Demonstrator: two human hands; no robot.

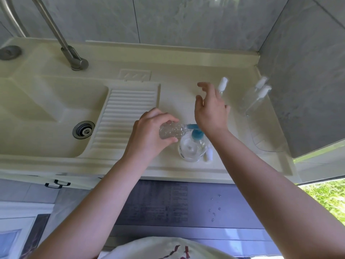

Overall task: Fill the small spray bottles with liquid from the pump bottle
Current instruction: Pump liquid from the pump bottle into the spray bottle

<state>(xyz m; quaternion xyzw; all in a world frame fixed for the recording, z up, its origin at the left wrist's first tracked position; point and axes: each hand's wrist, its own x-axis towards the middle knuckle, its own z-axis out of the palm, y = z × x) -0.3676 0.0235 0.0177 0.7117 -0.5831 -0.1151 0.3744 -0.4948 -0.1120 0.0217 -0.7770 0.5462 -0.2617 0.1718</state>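
My left hand (pixel 151 129) grips a small clear spray bottle (pixel 171 130) without its cap, tilted on its side with its mouth against the blue spout. The clear pump bottle (pixel 192 148) with a blue pump head (pixel 196 134) stands on the counter near the front edge. The heel of my right hand (pixel 211 111) rests on the pump head, fingers spread and relaxed. A white spray cap (pixel 209 156) lies just right of the pump bottle. One capped spray bottle (pixel 223 85) stands behind my right hand. Two more capped bottles (pixel 258 96) lie at the right.
A cream sink basin (pixel 46 113) with a drain and ribbed draining board (pixel 127 116) lies to the left, a metal tap (pixel 74 58) above it. A clear plastic tray (pixel 267 141) sits at the counter's right end. Grey tiled walls close the back and right.
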